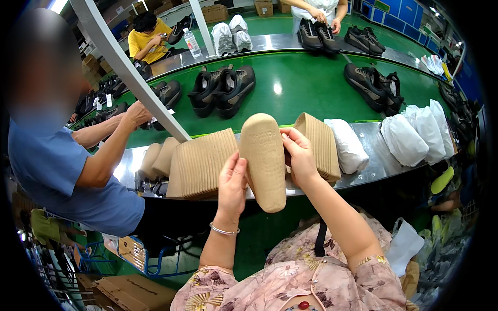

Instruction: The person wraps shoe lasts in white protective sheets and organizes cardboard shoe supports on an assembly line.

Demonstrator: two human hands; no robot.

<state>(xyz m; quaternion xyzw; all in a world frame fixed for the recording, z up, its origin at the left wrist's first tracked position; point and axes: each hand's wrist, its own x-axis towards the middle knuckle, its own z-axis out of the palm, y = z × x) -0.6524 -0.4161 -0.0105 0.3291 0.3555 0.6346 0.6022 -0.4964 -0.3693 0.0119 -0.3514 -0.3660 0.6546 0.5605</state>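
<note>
A tan moulded-pulp shoe insert [263, 171], shaped like a sole, is held upright between my two hands above the metal edge of the bench. My left hand [232, 182] grips its left edge with thumb and fingers. Along the opposite edge, near the top, my right hand [300, 155] pinches it. Just left of my left hand lies a long nested stack of the same inserts [202, 160]. A shorter stack [317, 142] sits behind my right hand, beside a white-wrapped bundle [346, 145].
A green conveyor belt [290, 85] carries pairs of dark shoes [223, 90]. White-wrapped bundles [412, 135] line the metal ledge at right. A grey post [129, 67] rises at left, near a co-worker in blue [67, 171]. Two more people work across the belt. A cardboard box [135, 293] lies lower left.
</note>
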